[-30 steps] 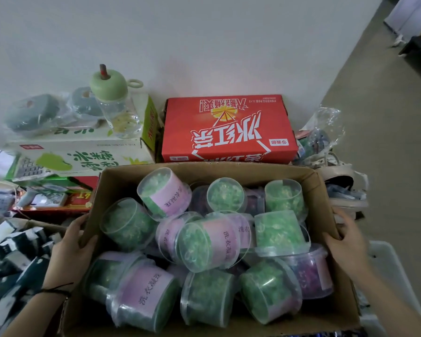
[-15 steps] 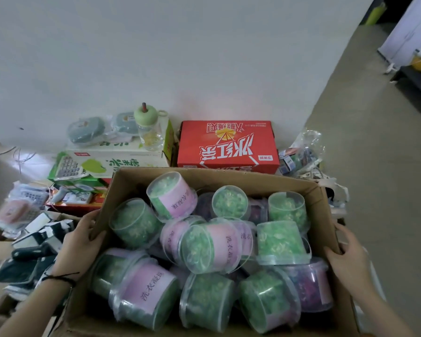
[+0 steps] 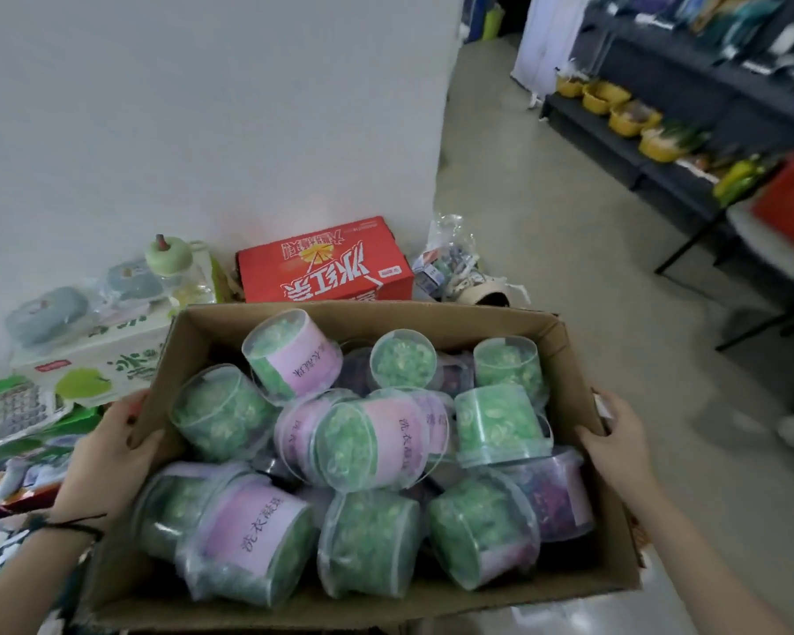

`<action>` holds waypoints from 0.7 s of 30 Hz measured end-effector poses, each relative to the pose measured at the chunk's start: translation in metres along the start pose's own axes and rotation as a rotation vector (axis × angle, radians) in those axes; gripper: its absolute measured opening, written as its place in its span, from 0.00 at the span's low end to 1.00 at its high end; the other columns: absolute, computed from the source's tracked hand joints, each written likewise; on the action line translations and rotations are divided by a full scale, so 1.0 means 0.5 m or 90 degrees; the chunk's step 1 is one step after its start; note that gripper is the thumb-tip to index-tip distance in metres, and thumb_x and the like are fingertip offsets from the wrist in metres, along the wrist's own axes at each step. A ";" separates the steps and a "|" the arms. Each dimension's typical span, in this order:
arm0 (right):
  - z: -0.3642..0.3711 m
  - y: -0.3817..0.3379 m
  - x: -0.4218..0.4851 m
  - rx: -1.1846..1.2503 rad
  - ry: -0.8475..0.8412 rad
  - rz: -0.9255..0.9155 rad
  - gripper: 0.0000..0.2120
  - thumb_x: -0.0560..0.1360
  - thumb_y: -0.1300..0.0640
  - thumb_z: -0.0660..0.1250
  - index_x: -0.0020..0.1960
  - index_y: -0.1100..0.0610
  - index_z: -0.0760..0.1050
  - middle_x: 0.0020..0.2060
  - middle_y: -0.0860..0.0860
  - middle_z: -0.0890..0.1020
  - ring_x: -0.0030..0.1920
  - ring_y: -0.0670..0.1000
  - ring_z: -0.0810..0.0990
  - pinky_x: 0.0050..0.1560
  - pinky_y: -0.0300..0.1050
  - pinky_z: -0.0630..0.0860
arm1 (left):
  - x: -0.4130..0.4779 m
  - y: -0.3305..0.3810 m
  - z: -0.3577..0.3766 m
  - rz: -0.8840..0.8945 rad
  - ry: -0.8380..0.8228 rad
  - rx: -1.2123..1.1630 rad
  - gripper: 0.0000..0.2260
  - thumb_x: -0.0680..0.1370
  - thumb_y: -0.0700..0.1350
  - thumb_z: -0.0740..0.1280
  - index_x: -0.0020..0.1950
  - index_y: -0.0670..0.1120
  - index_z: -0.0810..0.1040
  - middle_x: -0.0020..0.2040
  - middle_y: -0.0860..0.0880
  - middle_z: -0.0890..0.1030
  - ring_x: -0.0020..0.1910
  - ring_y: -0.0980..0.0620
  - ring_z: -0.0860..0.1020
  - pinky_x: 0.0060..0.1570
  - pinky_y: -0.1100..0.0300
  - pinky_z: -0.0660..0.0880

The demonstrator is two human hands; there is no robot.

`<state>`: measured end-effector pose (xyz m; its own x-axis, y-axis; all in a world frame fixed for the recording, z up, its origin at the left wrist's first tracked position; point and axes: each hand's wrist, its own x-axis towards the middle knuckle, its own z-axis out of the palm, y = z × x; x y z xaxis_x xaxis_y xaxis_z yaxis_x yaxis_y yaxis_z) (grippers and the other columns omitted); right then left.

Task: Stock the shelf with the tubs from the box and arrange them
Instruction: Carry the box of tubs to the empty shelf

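Tubs first: where are they?
— All in the open cardboard box, heaped on their sides and ends. They are clear plastic cylinders. Most are packed with green beads, several are wrapped in a pale pink paper label, and a few hold something dark purple.
— Start at the left, then.
— At far left, against the plain white wall, is a white carton printed with a green apple. On it stands a clear bottle with a rounded green cap. Beside that, a glossy red carton sits just behind the box's far wall.
— The hands?
— The left hand is clamped on the box's left wall, thumb hooked over the rim, with a thin dark cord at the wrist. The right hand grips the right wall the same way, thumb inside the edge.
— And further right?
— A dark shelf stands well apart across the smooth grey floor, with round yellow bowls in a row on its low tier. That side is blurred, so I can't make out what fills the upper tiers.
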<state>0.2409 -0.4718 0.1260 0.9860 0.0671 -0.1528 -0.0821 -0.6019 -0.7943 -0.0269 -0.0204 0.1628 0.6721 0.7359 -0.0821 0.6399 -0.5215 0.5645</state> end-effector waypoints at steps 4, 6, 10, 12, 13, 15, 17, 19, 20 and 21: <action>-0.070 0.071 -0.073 0.023 0.066 0.046 0.31 0.70 0.72 0.68 0.62 0.42 0.69 0.52 0.49 0.80 0.53 0.51 0.80 0.59 0.55 0.76 | 0.040 0.068 0.010 0.084 -0.035 0.034 0.21 0.75 0.36 0.69 0.67 0.43 0.69 0.53 0.35 0.81 0.50 0.35 0.79 0.43 0.48 0.70; -0.103 0.092 -0.111 0.054 0.104 0.077 0.30 0.71 0.72 0.67 0.63 0.43 0.69 0.52 0.49 0.80 0.54 0.52 0.80 0.58 0.52 0.76 | 0.057 0.103 0.026 0.119 -0.063 0.036 0.22 0.75 0.37 0.69 0.67 0.44 0.69 0.53 0.36 0.81 0.50 0.36 0.79 0.44 0.48 0.71; -0.186 0.144 -0.186 0.075 0.194 0.128 0.28 0.72 0.73 0.66 0.66 0.50 0.69 0.45 0.40 0.78 0.48 0.46 0.79 0.57 0.49 0.74 | 0.078 0.198 0.082 0.202 -0.134 0.005 0.22 0.74 0.35 0.69 0.66 0.45 0.68 0.49 0.39 0.82 0.44 0.43 0.79 0.43 0.54 0.74; -0.233 0.175 -0.228 0.059 0.239 0.142 0.28 0.72 0.72 0.68 0.65 0.49 0.70 0.46 0.42 0.78 0.52 0.51 0.79 0.59 0.52 0.74 | 0.070 0.263 0.112 0.240 -0.147 0.005 0.22 0.74 0.33 0.69 0.66 0.42 0.69 0.51 0.38 0.80 0.48 0.41 0.79 0.46 0.55 0.72; -0.257 0.191 -0.251 0.048 0.264 0.147 0.28 0.71 0.72 0.68 0.65 0.50 0.70 0.48 0.45 0.79 0.53 0.52 0.78 0.59 0.52 0.74 | 0.062 0.297 0.128 0.261 -0.150 0.015 0.22 0.74 0.34 0.69 0.66 0.41 0.70 0.52 0.37 0.80 0.49 0.39 0.79 0.47 0.53 0.71; -0.306 0.222 -0.304 0.019 0.312 0.162 0.28 0.70 0.71 0.69 0.67 0.53 0.71 0.52 0.47 0.78 0.54 0.52 0.78 0.58 0.50 0.74 | 0.040 0.367 0.159 0.317 -0.163 0.043 0.22 0.74 0.35 0.70 0.66 0.42 0.70 0.52 0.36 0.81 0.49 0.36 0.79 0.46 0.51 0.70; -0.352 0.255 -0.362 0.041 0.351 0.190 0.28 0.70 0.72 0.68 0.67 0.53 0.71 0.52 0.47 0.79 0.53 0.51 0.78 0.57 0.49 0.74 | 0.012 0.435 0.194 0.362 -0.187 0.051 0.22 0.74 0.36 0.70 0.66 0.42 0.71 0.54 0.36 0.80 0.49 0.36 0.79 0.46 0.51 0.70; -0.397 0.289 -0.424 0.072 0.383 0.226 0.28 0.71 0.72 0.68 0.68 0.52 0.70 0.48 0.43 0.79 0.52 0.51 0.79 0.57 0.51 0.76 | -0.029 0.504 0.230 0.404 -0.215 0.054 0.22 0.74 0.37 0.69 0.67 0.42 0.70 0.55 0.36 0.80 0.51 0.36 0.78 0.48 0.48 0.71; -0.422 0.307 -0.456 0.082 0.401 0.239 0.28 0.72 0.72 0.67 0.67 0.52 0.70 0.46 0.40 0.79 0.52 0.51 0.80 0.56 0.52 0.77 | -0.052 0.537 0.249 0.426 -0.230 0.054 0.21 0.74 0.39 0.69 0.66 0.42 0.70 0.55 0.36 0.80 0.51 0.36 0.79 0.49 0.47 0.72; -0.446 0.325 -0.488 0.091 0.417 0.249 0.28 0.72 0.71 0.67 0.67 0.51 0.70 0.46 0.38 0.78 0.50 0.51 0.81 0.55 0.54 0.78 | -0.079 0.570 0.268 0.448 -0.245 0.056 0.21 0.73 0.41 0.69 0.65 0.43 0.71 0.55 0.36 0.80 0.50 0.35 0.79 0.50 0.45 0.73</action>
<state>0.0193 -0.7634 0.1655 0.7631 -0.6393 -0.0944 -0.4154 -0.3733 -0.8295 0.1790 -0.2560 0.2167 0.9994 0.0296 -0.0181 0.0347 -0.8514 0.5235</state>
